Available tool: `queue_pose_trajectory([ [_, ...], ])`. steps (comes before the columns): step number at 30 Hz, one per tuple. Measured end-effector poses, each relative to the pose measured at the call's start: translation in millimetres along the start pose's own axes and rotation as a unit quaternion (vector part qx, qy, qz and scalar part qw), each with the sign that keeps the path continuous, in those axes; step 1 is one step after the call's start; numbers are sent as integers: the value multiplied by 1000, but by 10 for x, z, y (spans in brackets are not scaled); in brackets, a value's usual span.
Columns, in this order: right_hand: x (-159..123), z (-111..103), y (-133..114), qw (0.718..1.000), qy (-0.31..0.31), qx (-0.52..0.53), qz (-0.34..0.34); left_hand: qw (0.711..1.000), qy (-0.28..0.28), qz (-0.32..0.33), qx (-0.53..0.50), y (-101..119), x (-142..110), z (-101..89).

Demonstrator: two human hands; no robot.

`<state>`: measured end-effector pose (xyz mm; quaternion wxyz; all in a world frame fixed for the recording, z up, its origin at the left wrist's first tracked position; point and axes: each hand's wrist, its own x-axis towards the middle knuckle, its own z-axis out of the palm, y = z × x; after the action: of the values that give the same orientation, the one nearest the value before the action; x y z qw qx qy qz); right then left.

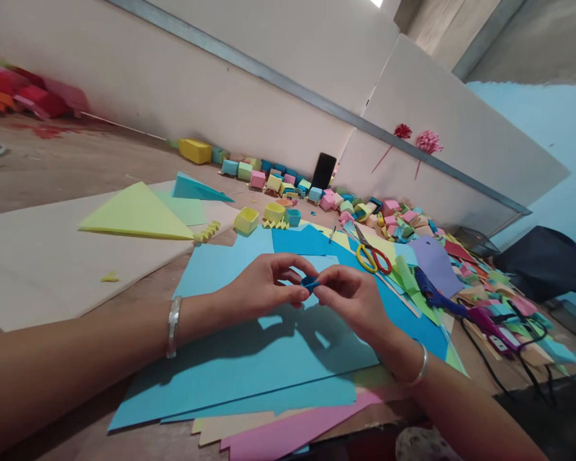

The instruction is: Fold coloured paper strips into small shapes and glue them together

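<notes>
Between my two hands is a small piece of dark blue paper [309, 282], curved or folded, partly hidden by fingers. The thumb and fingers of my left hand [273, 282] pinch its left side. On its right side, my right hand [352, 298] grips the edge between thumb and forefinger. Both hands hover over light blue paper sheets [211, 378], and their shadows fall on it. Beyond them stand small folded paper boxes, among them a yellow box [246, 220] and a teal box [292, 218]. Scissors [372, 256] with yellow and red handles lie past my right hand.
A glue gun [489, 326] with a black cord lies at the right among paper scraps. Many small paper boxes [258, 179] line the wall, near a black phone [324, 169]. At left, a folded yellow-green sheet [137, 214] rests on large white paper [43, 256].
</notes>
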<state>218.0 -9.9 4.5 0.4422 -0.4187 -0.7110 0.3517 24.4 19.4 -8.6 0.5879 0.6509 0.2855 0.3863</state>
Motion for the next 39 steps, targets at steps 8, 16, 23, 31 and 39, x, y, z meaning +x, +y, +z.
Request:
queue_pose_trajectory([
  [8,96,-55,136,977,-28,161,137,961,30,148,230,41,-19,-31],
  [16,63,-56,51,994,-56,-31,85,980,-26,58,188,92,-39,0],
  [23,12,-10,19,991,-23,-131,22,985,-5,32,168,102,-25,29],
  [31,-95,146,-5,968,54,-235,-65,967,14,92,237,49,-74,49],
  [39,-142,174,33,945,51,-273,-171,952,31,132,274,30,-107,81],
])
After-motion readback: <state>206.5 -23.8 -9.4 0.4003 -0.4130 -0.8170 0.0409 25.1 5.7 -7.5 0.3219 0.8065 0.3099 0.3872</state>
